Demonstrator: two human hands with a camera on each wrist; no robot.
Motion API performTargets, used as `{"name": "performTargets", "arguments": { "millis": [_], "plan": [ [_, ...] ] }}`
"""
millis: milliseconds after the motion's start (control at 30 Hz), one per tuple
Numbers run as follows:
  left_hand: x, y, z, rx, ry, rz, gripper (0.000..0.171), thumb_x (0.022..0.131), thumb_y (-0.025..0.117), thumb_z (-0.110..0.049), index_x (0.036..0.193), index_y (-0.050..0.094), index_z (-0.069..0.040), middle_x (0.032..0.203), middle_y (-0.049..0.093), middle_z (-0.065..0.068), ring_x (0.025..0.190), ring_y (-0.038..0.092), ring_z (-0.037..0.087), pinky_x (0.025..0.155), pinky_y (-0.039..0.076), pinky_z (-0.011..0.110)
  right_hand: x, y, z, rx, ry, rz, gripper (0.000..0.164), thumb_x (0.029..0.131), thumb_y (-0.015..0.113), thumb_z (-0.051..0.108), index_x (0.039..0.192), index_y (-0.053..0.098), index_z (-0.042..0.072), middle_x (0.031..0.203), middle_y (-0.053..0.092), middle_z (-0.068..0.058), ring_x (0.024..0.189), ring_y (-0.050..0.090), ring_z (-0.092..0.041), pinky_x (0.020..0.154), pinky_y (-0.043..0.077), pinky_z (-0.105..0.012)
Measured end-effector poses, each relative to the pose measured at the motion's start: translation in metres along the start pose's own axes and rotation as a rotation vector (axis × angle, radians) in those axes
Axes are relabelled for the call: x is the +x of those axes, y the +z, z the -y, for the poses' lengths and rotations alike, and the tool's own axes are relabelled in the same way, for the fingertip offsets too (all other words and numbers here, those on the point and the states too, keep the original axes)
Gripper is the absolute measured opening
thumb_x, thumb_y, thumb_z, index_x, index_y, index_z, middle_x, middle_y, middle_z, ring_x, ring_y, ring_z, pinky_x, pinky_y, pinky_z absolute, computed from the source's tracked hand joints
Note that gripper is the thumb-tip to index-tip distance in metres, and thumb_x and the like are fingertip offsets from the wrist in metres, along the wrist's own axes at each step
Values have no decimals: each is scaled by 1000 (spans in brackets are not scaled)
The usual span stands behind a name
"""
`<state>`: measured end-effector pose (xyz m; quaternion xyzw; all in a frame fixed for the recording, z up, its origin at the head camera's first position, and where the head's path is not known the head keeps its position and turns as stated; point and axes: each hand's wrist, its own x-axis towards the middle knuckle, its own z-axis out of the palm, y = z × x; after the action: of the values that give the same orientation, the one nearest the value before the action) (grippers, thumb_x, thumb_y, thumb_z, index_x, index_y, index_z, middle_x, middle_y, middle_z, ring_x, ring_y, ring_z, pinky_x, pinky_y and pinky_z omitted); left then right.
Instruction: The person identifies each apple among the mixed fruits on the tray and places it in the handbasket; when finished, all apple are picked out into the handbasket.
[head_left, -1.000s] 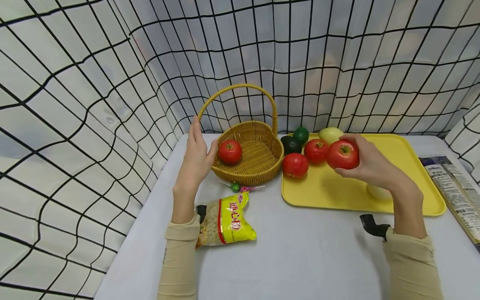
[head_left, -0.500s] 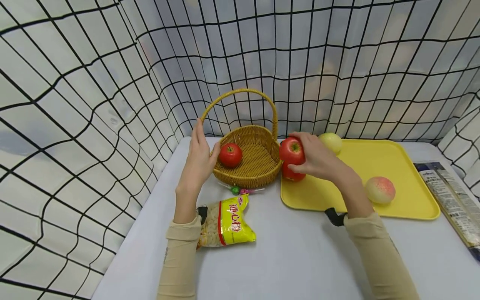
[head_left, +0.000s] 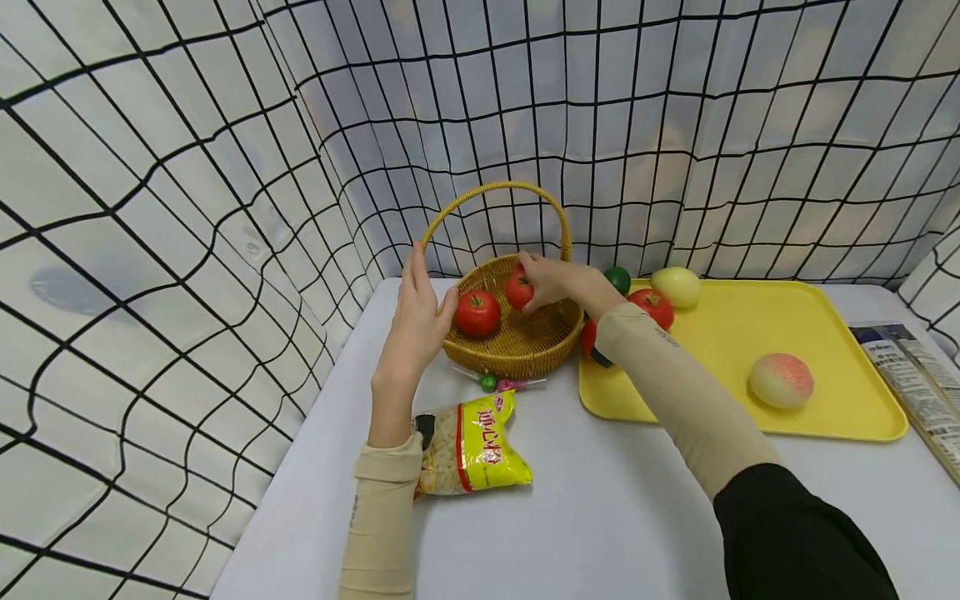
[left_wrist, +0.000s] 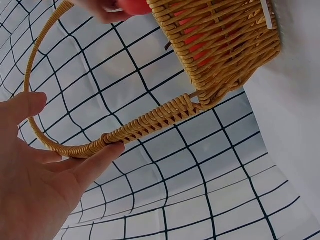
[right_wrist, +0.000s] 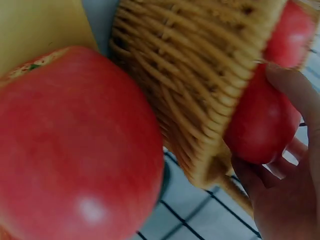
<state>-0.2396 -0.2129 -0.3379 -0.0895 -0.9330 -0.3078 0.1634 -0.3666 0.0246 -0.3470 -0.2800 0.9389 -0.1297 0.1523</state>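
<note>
My right hand (head_left: pixel 553 281) grips a red apple (head_left: pixel 518 290) over the wicker basket (head_left: pixel 517 364), fingers and thumb around its sides. The right wrist view shows this hand at the basket's rim. A tomato (head_left: pixel 477 314) sits in the basket's left side. My left hand (head_left: pixel 416 321) rests against the left side of the arched handle (head_left: pixel 504 185). In the left wrist view, its fingers lie nearly straight along the handle, with the thumb apart. Close to the right wrist camera is a large red fruit (right_wrist: pixel 80 150), beside the basket.
Right of the basket lies a yellow tray (head_left: pixel 720 333) with a peach (head_left: pixel 782 381), a pale yellow-green fruit (head_left: pixel 676 287), a tomato (head_left: pixel 652 308) and a dark green fruit (head_left: pixel 617 279). In front are lollipops (head_left: pixel 489 382) and a pasta bag (head_left: pixel 480 446). Black netting surrounds the table.
My right hand has carried the apple leftward from above the tray to over the basket. The left hand has stayed at the handle. The peach, partly hidden before, now shows fully.
</note>
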Motion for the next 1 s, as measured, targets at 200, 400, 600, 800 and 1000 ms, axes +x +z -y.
{"name": "performTargets", "arguments": {
  "millis": [200, 400, 600, 800, 1000],
  "plan": [
    [-5, 7, -6, 5, 3, 13, 84, 108, 44, -45, 166, -9, -14, 174, 3, 17, 161, 13, 35, 126, 29, 54, 18, 9, -9, 22, 38, 42, 95, 92, 77, 34, 158, 17, 3, 166, 26, -20, 155, 30, -34, 125, 33, -51],
    [-3, 3, -7, 13, 16, 2, 83, 109, 42, -46, 166, -10, -16, 173, 3, 17, 161, 15, 35, 125, 31, 54, 24, 4, -3, -1, 65, 43, 98, 92, 76, 38, 159, 12, 6, 170, 19, -18, 157, 25, -33, 126, 30, -50],
    [-2, 1, -5, 10, 8, 7, 83, 109, 42, -46, 166, -10, -17, 173, 4, 18, 161, 14, 34, 126, 29, 53, 25, 3, -2, 11, 82, 65, 102, 95, 73, 37, 163, 4, 5, 173, 9, -18, 160, 19, -33, 128, 27, -50],
    [-3, 0, -4, 5, 3, 10, 83, 108, 43, -45, 166, -10, -16, 174, 3, 16, 161, 13, 33, 127, 29, 53, 27, 3, -4, 31, 87, 73, 88, 95, 73, 37, 155, 17, 5, 168, 19, -20, 155, 27, -33, 123, 33, -51],
    [-2, 0, -4, 0, 0, 12, 84, 108, 43, -46, 166, -11, -18, 174, 3, 15, 162, 13, 32, 127, 29, 52, 29, 0, 1, -1, 119, 87, 80, 94, 74, 36, 151, 24, 9, 165, 27, -15, 153, 32, -30, 122, 36, -49]
  ]
}}
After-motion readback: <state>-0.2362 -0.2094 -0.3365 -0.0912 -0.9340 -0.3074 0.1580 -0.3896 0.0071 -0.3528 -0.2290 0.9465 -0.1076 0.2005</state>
